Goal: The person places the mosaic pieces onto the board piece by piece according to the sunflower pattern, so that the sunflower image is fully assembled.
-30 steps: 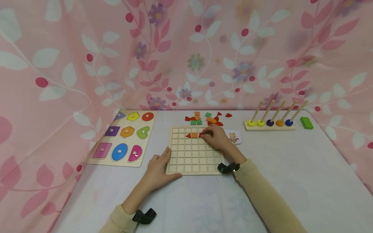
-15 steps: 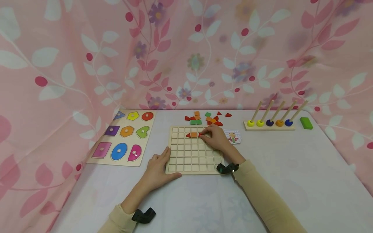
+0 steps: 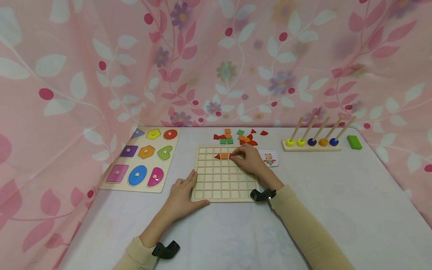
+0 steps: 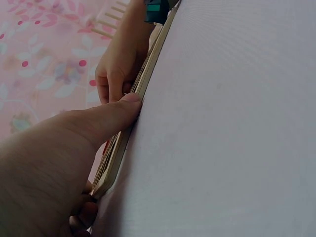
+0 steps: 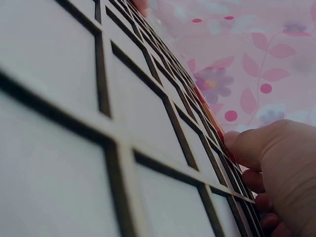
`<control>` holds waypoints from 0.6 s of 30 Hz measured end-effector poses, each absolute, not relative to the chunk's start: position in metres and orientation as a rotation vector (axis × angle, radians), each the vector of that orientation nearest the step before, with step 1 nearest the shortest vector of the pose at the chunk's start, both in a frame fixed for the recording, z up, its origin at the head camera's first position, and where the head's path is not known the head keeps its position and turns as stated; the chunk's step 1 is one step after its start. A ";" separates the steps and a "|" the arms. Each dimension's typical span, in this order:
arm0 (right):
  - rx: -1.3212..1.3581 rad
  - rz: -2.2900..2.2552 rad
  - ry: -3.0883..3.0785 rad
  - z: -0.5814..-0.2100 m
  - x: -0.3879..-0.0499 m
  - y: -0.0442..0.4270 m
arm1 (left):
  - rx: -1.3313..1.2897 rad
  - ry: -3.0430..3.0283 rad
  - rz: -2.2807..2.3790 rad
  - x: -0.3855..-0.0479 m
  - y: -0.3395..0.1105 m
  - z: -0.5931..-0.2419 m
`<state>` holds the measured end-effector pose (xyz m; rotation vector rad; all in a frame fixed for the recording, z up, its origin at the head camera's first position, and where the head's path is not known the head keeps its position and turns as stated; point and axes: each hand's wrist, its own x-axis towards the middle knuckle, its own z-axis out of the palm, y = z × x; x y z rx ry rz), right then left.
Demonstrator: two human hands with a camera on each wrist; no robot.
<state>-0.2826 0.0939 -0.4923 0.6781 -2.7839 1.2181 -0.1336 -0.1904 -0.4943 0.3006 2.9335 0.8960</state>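
A square wooden grid board lies flat on the white-covered table. My left hand rests at its near left corner, thumb along the front edge and fingers against the left side, also in the left wrist view. In an upper row of the grid sit a red triangle tile and an orange square tile. Just right of them my right hand pinches a red tile in the same row; its shape is mostly covered by the fingertips. In the right wrist view, thumb and fingers meet at the board's surface.
Loose red, orange and green tiles lie behind the board. A pattern card is right of it. A knobbed shape puzzle stands left; a peg stand with beads and a green block are at the right.
Almost nothing differs. Both hands keep their places on the board, with the right fingers still at the red tile; the whole view shifts very slightly.
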 end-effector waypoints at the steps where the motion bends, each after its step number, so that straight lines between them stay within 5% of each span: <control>1: 0.682 1.215 -2.780 -0.492 -0.283 0.094 | 0.298 2.936 0.898 -0.133 -0.191 -0.494; 18: 0.447 1.075 -2.847 -0.468 -0.332 0.125 | 0.300 2.941 0.916 -0.134 -0.192 -0.499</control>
